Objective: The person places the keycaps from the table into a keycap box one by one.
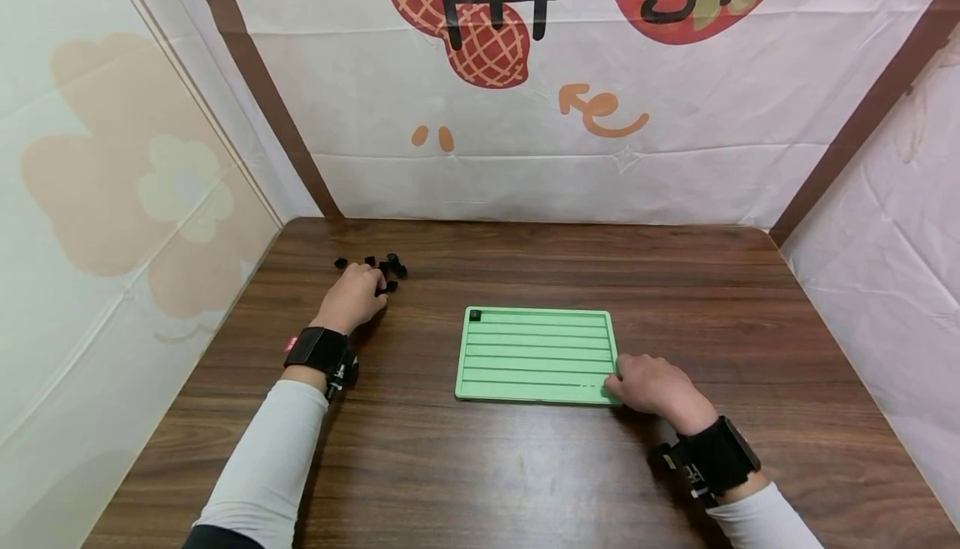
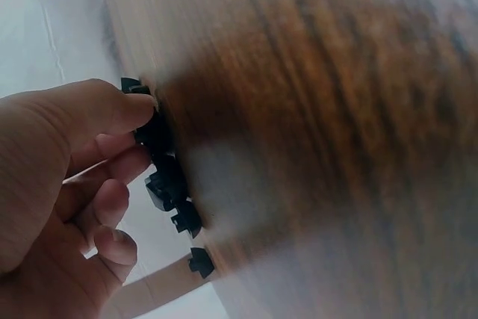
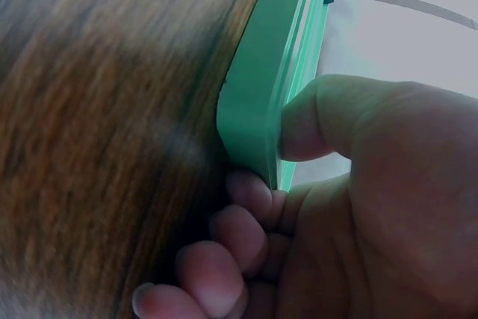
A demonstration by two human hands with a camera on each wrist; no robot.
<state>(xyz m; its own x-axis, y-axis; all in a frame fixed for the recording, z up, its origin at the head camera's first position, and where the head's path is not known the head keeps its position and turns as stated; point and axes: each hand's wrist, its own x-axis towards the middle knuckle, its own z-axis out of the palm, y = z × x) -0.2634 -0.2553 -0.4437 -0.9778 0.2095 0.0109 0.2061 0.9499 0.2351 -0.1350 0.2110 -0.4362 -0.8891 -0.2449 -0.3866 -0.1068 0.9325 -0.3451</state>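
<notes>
In the head view, my left hand (image 1: 352, 299) is at a loose group of small black blocks (image 1: 395, 266) near the table's far left. Its thumb and forefinger pinch one black block (image 2: 153, 132), partly covered by the thumb in the left wrist view; more black blocks (image 2: 168, 183) lie just beyond. A flat green tray (image 1: 536, 356) with long grooves lies mid-table, one black block (image 1: 476, 316) sitting in its far left corner. My right hand (image 1: 654, 386) grips the tray's near right corner, thumb (image 3: 306, 128) on top and the other fingers curled against its side.
The brown wood-grain table (image 1: 525, 466) has rounded far corners. A white printed cloth (image 1: 555, 182) hangs along its back edge, and pale cloth walls stand at the left and right.
</notes>
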